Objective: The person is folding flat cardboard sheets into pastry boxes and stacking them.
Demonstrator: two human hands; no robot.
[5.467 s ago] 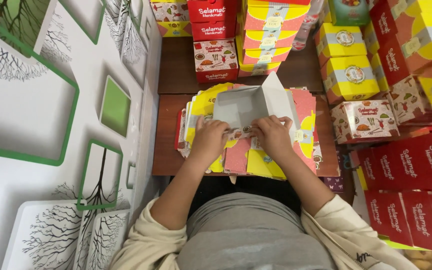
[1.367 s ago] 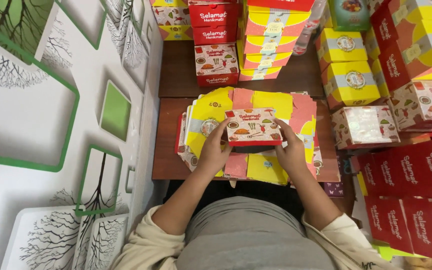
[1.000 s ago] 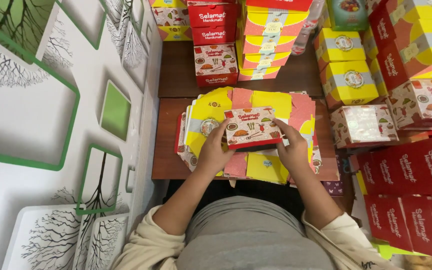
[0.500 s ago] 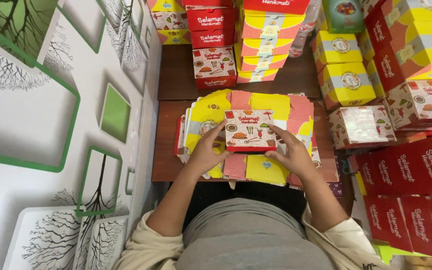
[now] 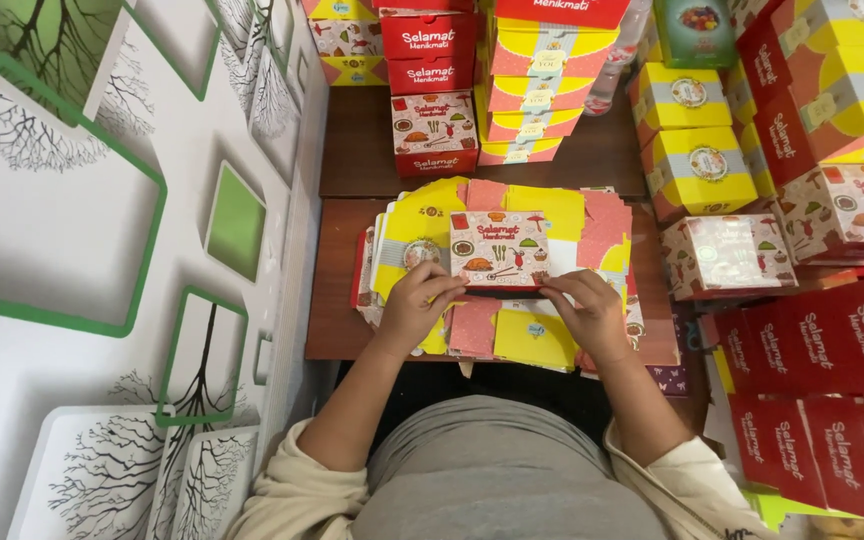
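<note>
Box (image 5: 499, 250), closed and patterned, is held at its near corners by both hands: left hand (image 5: 415, 303) and right hand (image 5: 584, 310), fingers curled on it. Its long axis runs left to right, atop flat cartons (image 5: 552, 205) on the surface (image 5: 337, 300).

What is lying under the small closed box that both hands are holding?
Under the closed box lies a stack of flat yellow and pink cartons on the brown table. The part directly beneath is covered.
</note>
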